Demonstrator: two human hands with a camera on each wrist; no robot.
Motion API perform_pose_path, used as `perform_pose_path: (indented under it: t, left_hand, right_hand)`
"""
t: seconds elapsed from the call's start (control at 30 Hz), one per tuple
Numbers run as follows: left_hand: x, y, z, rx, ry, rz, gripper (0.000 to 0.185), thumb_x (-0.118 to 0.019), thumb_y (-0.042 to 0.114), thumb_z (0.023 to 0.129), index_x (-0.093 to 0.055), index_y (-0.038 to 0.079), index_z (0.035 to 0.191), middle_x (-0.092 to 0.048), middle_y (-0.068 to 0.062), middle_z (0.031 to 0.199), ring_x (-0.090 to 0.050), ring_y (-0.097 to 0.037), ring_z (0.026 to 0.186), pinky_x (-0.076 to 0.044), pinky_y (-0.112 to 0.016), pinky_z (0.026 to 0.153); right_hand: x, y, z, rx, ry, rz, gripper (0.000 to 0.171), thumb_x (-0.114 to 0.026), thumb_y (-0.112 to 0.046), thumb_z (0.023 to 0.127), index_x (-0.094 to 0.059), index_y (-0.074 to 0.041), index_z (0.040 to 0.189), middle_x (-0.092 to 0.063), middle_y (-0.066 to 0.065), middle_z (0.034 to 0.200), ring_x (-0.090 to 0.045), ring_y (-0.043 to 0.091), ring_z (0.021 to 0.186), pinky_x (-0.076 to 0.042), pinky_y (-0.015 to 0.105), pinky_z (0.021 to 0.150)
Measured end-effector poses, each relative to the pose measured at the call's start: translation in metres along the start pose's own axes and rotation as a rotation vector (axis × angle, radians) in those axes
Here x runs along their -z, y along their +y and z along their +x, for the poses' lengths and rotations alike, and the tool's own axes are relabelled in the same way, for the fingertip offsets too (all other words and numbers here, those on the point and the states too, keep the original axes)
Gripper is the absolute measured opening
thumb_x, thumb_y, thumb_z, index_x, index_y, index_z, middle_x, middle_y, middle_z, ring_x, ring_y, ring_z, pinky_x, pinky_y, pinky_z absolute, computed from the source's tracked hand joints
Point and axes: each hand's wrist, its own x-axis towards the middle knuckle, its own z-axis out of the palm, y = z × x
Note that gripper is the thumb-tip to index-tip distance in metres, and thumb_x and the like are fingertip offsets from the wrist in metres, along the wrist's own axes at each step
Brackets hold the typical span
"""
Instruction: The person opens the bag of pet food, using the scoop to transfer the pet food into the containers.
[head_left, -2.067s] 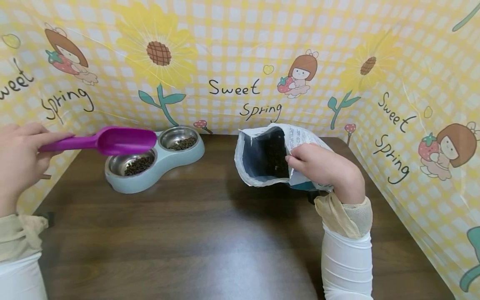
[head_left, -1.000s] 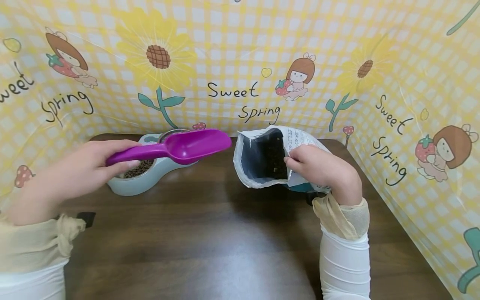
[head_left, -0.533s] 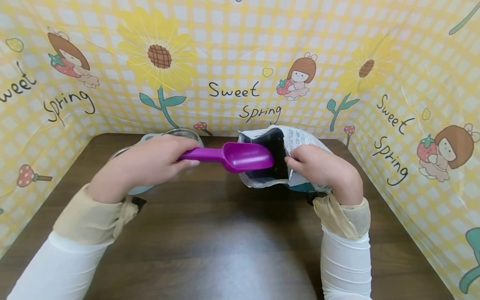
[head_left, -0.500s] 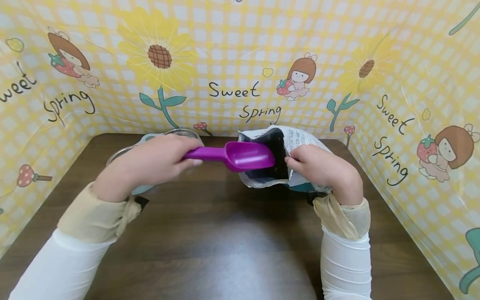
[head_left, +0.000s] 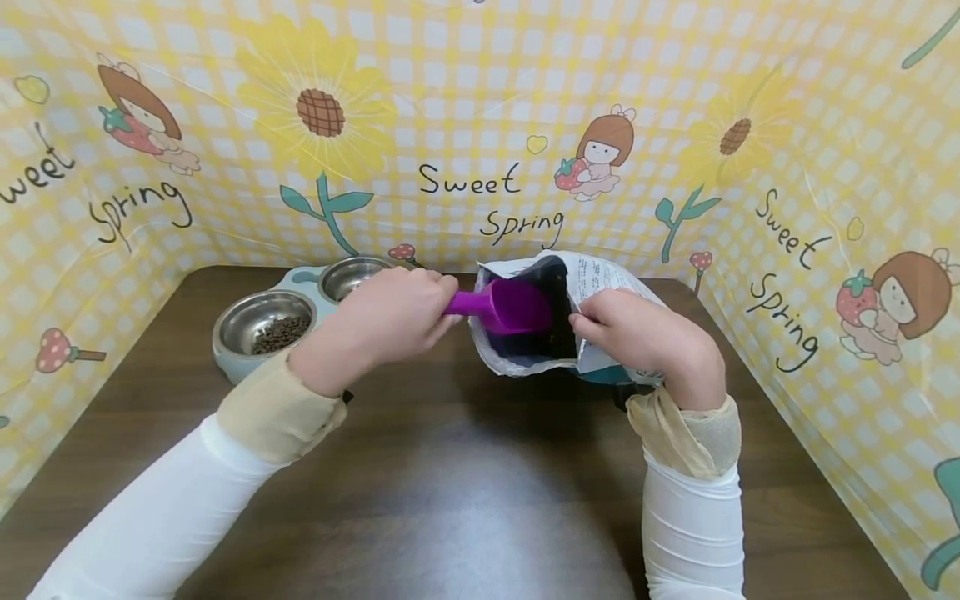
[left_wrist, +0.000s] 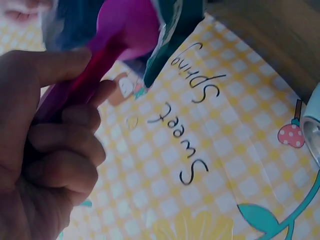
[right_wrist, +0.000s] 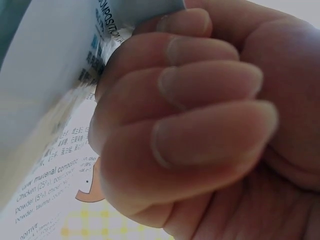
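Over the dark table (head_left: 450, 467), as the head camera has it, the left hand (head_left: 390, 317) curls round the handle of the purple scoop (head_left: 510, 305), whose long axis runs out rightward from the grip so that its bowl sits inside the mouth of the open kibble bag (head_left: 517, 333); the right hand (head_left: 637, 333) pinches the bag's right edge, holding it agape. Left of both stands the twin-bowl feeder (head_left: 262, 325), kibble in its near bowl. From the left wrist, fingers (left_wrist: 65, 150) wrap the scoop handle, its bowl entering the bag. From the right wrist, curled fingers (right_wrist: 200, 115) clamp the printed bag wall.
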Motion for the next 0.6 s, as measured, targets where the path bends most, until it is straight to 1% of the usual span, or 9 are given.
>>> perform_pose_path:
  t: [0.1,0.17,0.27,0.33,0.43,0.5,0.6]
  left_hand:
    - [-0.008,0.010,0.005,-0.016,0.059,0.084,0.024,-0.071,0.024,0.102,-0.065,0.003,0.094,-0.071,-0.012,0.083,-0.070,-0.032,0.066,-0.061,-0.050,0.061]
    - [-0.013,0.016,0.006,-0.034,0.101,0.146,0.017,-0.071,0.016,0.099,-0.066,0.003,0.092,-0.070,-0.011,0.082,-0.070,-0.032,0.064,-0.061,-0.049,0.059]
    - [-0.021,0.027,0.010,-0.090,0.179,0.256,0.008,-0.069,0.005,0.095,-0.068,0.003,0.088,-0.068,-0.008,0.077,-0.070,-0.029,0.062,-0.060,-0.045,0.056]
    - [-0.026,0.034,0.012,-0.123,0.240,0.330,0.011,-0.065,-0.001,0.093,-0.069,0.004,0.084,-0.067,-0.006,0.074,-0.069,-0.025,0.059,-0.058,-0.042,0.053]
    - [-0.033,0.043,0.017,-0.149,0.317,0.434,0.018,-0.063,-0.003,0.096,-0.071,0.005,0.082,-0.065,-0.003,0.072,-0.067,-0.020,0.055,-0.055,-0.038,0.048]
    - [-0.037,0.047,0.019,-0.148,0.344,0.480,0.020,-0.062,-0.003,0.097,-0.073,0.006,0.082,-0.064,-0.001,0.072,-0.065,-0.017,0.053,-0.054,-0.035,0.046]
    - [-0.042,0.052,0.021,-0.146,0.355,0.530,0.021,-0.061,-0.003,0.099,-0.076,0.005,0.087,-0.062,0.001,0.073,-0.062,-0.014,0.053,-0.054,-0.032,0.045]
  right_hand:
    - [0.000,0.001,0.000,0.001,-0.002,-0.005,0.044,-0.051,-0.019,0.111,-0.049,-0.016,0.067,-0.035,-0.005,0.062,-0.039,0.013,0.060,-0.039,0.032,0.065]
    - [0.000,0.000,0.001,0.004,0.001,-0.009,0.044,-0.051,-0.019,0.111,-0.049,-0.016,0.067,-0.035,-0.005,0.063,-0.039,0.013,0.060,-0.039,0.032,0.065]
    - [0.000,-0.001,0.001,0.006,0.001,-0.005,0.044,-0.052,-0.018,0.111,-0.049,-0.016,0.067,-0.035,-0.006,0.062,-0.038,0.013,0.060,-0.039,0.031,0.065]
    - [-0.001,-0.001,0.001,0.007,-0.002,-0.001,0.044,-0.052,-0.018,0.111,-0.049,-0.016,0.067,-0.035,-0.006,0.062,-0.038,0.013,0.059,-0.039,0.031,0.064]
    - [-0.001,-0.002,0.000,0.001,-0.010,0.004,0.044,-0.053,-0.018,0.111,-0.051,-0.015,0.067,-0.035,-0.006,0.062,-0.039,0.013,0.058,-0.040,0.031,0.063]
    - [-0.001,-0.002,0.000,-0.001,-0.011,0.006,0.043,-0.053,-0.019,0.111,-0.052,-0.015,0.068,-0.036,-0.005,0.062,-0.040,0.014,0.058,-0.040,0.031,0.063]
    - [-0.001,-0.003,0.000,-0.005,-0.011,0.007,0.042,-0.054,-0.020,0.111,-0.054,-0.014,0.070,-0.037,-0.005,0.062,-0.041,0.014,0.059,-0.041,0.031,0.064]
